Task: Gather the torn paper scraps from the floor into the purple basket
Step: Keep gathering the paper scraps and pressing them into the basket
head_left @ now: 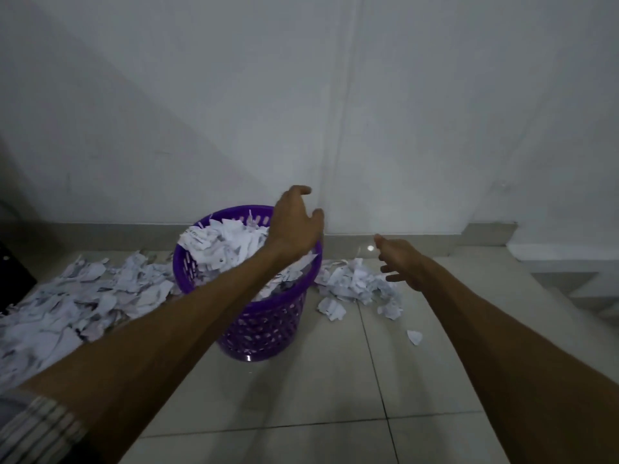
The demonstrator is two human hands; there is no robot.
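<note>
The purple basket [268, 326] stands on the tiled floor near the wall, heaped with torn white paper scraps [224, 244]. My left hand [294, 222] hovers above the basket's far right rim, fingers loosely spread and holding nothing. My right hand [400, 259] reaches out to the right of the basket, above a small heap of scraps [355, 283], fingers relaxed and empty. A large spread of scraps [67, 303] covers the floor left of the basket. My left forearm hides part of the basket's opening.
The white wall and grey skirting [418, 241] run just behind the basket. A dark object [13, 276] sits at the far left edge. Loose single scraps [414, 337] lie right of the basket. A white step or ledge [566, 259] is at the right.
</note>
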